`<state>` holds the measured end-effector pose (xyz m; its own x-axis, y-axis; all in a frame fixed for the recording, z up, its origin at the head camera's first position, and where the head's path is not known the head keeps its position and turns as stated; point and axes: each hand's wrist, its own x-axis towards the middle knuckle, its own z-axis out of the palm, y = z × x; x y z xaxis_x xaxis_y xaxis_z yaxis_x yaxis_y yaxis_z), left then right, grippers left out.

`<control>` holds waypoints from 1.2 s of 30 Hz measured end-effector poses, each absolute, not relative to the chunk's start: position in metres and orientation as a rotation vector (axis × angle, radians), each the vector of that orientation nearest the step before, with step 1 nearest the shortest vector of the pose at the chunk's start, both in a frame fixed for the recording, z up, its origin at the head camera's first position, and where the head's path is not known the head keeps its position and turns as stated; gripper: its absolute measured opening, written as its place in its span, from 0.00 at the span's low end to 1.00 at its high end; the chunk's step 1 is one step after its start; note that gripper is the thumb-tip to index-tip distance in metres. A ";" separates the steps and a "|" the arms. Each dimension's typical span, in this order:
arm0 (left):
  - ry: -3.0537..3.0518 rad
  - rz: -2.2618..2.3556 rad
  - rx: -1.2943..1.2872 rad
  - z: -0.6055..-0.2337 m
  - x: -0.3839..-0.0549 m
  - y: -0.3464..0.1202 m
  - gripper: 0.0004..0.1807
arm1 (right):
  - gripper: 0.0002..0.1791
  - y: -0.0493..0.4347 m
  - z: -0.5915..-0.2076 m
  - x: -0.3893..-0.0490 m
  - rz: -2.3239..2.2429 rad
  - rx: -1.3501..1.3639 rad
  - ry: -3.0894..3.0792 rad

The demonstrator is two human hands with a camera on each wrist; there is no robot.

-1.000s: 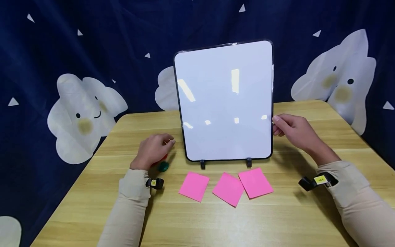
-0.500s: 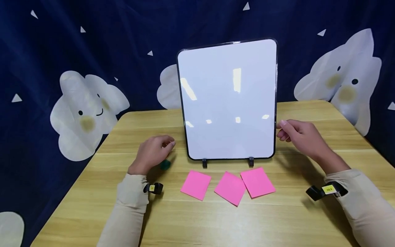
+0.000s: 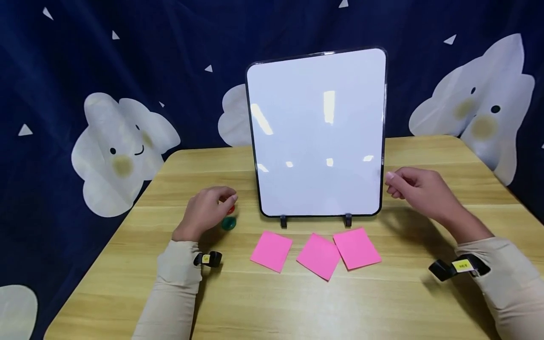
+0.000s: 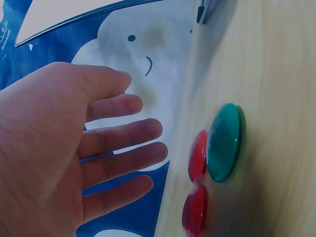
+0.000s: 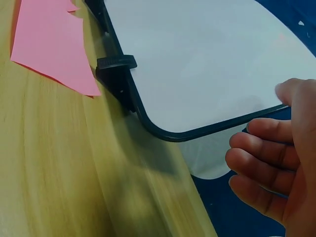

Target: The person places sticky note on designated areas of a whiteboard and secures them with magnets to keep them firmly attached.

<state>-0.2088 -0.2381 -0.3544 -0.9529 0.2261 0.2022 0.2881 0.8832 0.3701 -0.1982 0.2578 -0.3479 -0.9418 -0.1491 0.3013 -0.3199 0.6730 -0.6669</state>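
Observation:
A white board (image 3: 306,137) with a black rim stands upright on two small black feet (image 3: 348,220). Beside its right edge is my right hand (image 3: 425,191), fingers loosely bent, holding nothing; a narrow gap shows there in the head view. My left hand (image 3: 204,210) hovers over the table left of the board, palm bare and fingers loosely spread. Under it lie a glossy green disc (image 4: 225,143) and two red discs (image 4: 198,157), mostly covered by the hand in the head view. Three pink sticky notes (image 3: 271,251) lie before the board, the right two touching.
The wooden table (image 3: 297,307) reaches back to a dark blue curtain (image 3: 191,28) with white clouds and triangles. Both wrists wear black straps; the right strap (image 3: 461,266) has a yellow label.
My right hand has let go of the board's right edge and drawn slightly away to the right. The left hand stays over the discs. The head view has shifted slightly.

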 end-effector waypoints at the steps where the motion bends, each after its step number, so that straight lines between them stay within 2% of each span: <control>1: -2.903 -0.607 -0.392 -0.355 -0.209 -0.239 0.17 | 0.19 0.258 -0.347 -0.198 1.117 0.383 -2.671; 12: -2.931 -0.578 -0.371 -0.359 -0.211 -0.242 0.16 | 0.21 0.250 -0.331 -0.188 1.102 0.450 -2.833; 18: -2.902 -0.592 -0.392 -0.362 -0.209 -0.244 0.16 | 0.14 0.237 -0.328 -0.184 1.114 0.637 -2.892; 28: -2.853 -0.627 -0.486 -0.363 -0.208 -0.241 0.14 | 0.04 0.223 -0.335 -0.183 1.093 0.801 -2.952; 36: -2.872 -0.605 -0.521 -0.365 -0.209 -0.238 0.13 | 0.02 0.214 -0.346 -0.182 1.094 0.893 -3.031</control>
